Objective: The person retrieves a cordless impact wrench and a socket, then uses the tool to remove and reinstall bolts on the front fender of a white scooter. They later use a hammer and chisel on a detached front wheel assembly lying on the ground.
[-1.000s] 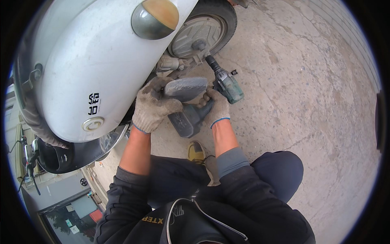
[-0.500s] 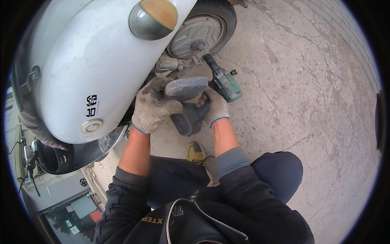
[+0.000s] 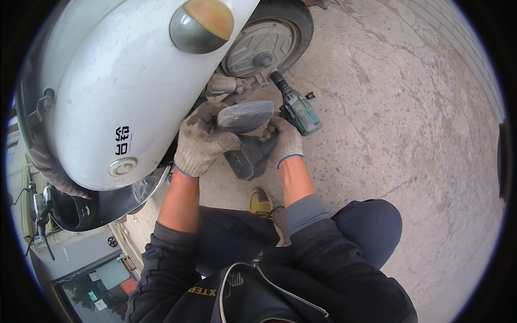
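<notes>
My gloved left hand [image 3: 200, 137] is beside the scooter's body, curled at the near end of a grey, dusty, rounded oblong piece [image 3: 245, 117] that looks like a footrest. Its fingers are partly hidden behind that piece. My gloved right hand [image 3: 286, 141] is wrapped round the handle of a teal and black cordless impact wrench [image 3: 302, 116]. The wrench's black battery [image 3: 249, 160] sticks out between my hands. A long dark socket [image 3: 279, 81] on the wrench reaches the hub of the scooter's wheel [image 3: 261, 46].
The white scooter [image 3: 124, 81] fills the upper left, with an orange and grey lamp [image 3: 202, 26] on its side. A small dark part [image 3: 309, 96] lies by the wrench on the cracked concrete floor [image 3: 398, 129]. My yellow shoe [image 3: 260, 202] stands below the battery.
The battery end and the footrest-like piece have shifted very slightly to the left. Both hands keep their places and grips.
</notes>
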Demonstrator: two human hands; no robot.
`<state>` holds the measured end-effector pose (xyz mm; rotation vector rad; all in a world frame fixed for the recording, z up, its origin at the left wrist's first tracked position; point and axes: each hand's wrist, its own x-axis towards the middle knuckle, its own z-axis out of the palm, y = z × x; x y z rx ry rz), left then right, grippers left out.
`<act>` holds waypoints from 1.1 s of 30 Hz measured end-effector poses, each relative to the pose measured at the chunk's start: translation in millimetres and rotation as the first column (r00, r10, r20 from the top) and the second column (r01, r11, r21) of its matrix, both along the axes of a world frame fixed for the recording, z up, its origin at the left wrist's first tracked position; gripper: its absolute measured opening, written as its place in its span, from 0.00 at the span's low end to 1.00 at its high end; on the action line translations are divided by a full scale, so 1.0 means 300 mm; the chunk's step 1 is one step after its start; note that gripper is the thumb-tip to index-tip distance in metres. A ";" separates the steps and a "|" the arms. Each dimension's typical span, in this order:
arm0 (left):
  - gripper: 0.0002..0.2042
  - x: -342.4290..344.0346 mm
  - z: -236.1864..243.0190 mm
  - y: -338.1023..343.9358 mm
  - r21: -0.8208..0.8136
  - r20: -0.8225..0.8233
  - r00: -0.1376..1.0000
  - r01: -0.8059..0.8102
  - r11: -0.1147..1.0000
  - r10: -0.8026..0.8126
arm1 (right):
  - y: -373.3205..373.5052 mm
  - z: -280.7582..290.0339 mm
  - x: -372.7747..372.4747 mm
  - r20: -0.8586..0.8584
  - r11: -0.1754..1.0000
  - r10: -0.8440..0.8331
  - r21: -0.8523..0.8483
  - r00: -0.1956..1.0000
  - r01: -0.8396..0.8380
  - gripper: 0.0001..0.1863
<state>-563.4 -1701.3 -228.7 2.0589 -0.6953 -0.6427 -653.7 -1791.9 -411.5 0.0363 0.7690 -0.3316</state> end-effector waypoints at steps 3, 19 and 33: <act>0.31 -0.003 0.005 -0.003 0.017 0.000 1.000 0.001 1.000 -0.001 | 0.000 0.001 -0.002 0.004 1.000 0.003 0.024 1.000 -0.003 0.10; 0.31 0.004 0.005 0.011 0.007 -0.040 0.999 0.025 1.000 -0.025 | 0.002 -0.060 -0.045 -0.147 0.987 0.093 -0.117 0.985 -0.111 0.10; 0.39 0.008 -0.033 -0.089 0.154 0.243 0.930 0.243 0.958 -0.275 | -0.439 -0.253 -0.212 -0.222 0.977 0.147 -0.118 0.964 -0.177 0.08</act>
